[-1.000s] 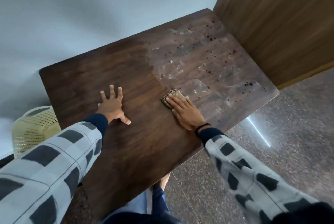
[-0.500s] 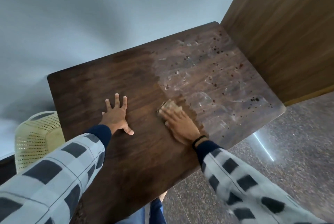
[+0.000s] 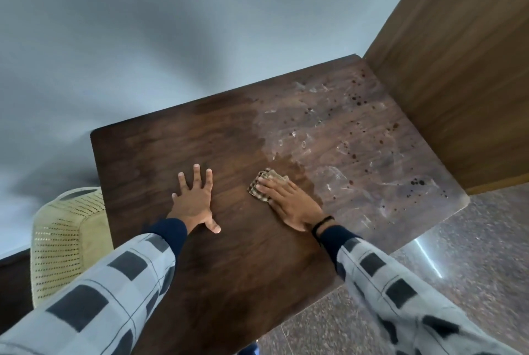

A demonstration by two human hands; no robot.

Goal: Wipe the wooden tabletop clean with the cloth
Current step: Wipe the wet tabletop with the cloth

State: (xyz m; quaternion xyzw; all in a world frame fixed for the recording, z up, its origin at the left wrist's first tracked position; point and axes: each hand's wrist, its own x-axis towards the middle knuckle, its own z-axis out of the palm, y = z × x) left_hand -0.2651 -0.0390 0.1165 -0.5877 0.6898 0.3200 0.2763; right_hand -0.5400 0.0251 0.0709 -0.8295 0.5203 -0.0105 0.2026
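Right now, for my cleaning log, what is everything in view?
tabletop: one, dark brown wood, centre; right part smeared and spotted.
cloth: one, tan patterned, under fingers of the right hand.
perforated plastic item: one, cream, beside table's left edge.
wall: one, pale grey, behind.
wooden panel: one, brown, upper right.
floor: speckled grey, lower right.
wristband: one, black, right wrist.
sleeves: two, grey checked, foreground.
left hand: one, flat on tabletop, fingers spread.
right hand: one, flat, pressing the cloth.
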